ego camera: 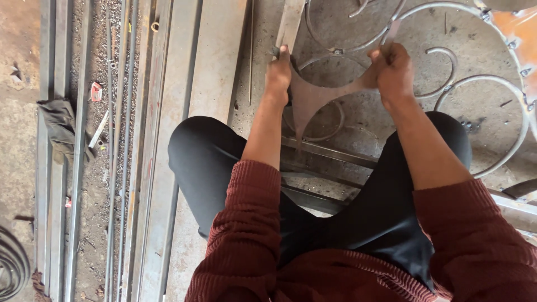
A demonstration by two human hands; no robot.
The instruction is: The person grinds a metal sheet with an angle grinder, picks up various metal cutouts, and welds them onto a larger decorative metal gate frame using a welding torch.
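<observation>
Rusty steel, a flat plate (313, 95) with concave edges and pointed tips, is gripped at opposite corners, left hand (278, 75) and right hand (393, 70) both closed tight on it, keeping it level above the scrollwork (481, 84) between the knees.

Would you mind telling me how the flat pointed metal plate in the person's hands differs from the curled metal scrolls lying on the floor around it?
The flat plate is a rusty brown sheet cut with concave edges and sharp points; the scrolls are thin grey rods bent into rings and spirals. The plate is held by the left hand and right hand, one at each upper tip, while the scrolls lie untouched on the floor. Both are metal.
</observation>
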